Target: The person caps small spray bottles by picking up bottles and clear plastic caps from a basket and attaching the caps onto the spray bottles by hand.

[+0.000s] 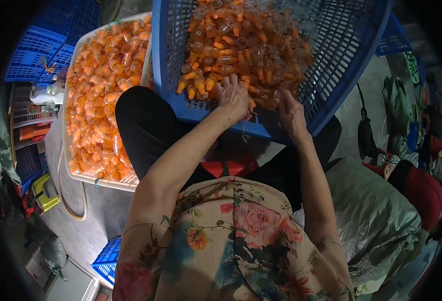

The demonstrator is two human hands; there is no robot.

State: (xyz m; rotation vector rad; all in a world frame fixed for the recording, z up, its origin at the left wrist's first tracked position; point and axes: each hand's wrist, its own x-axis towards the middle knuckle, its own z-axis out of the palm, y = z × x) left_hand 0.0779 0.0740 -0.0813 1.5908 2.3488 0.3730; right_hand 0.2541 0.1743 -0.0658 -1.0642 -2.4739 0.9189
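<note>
Small orange-capped translucent plastic bottles point(199, 81) lie heaped just ahead and to the left of the left hand point(232, 95), the nearer one, caps toward the person, long axes roughly fore-and-aft; its fingers are half-bent over the heap, any grip hidden. The right hand point(292, 113) is curled at the heap's near right edge, contents undetermined. Perforated blue plastic basket point(341, 60) contains the heap; white plastic crate point(126, 181) of similar bottles stands left.

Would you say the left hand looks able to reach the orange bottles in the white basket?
Probably yes: those orange bottles lie uncovered to the left of the left hand, though the left knee stands partly between.
</note>
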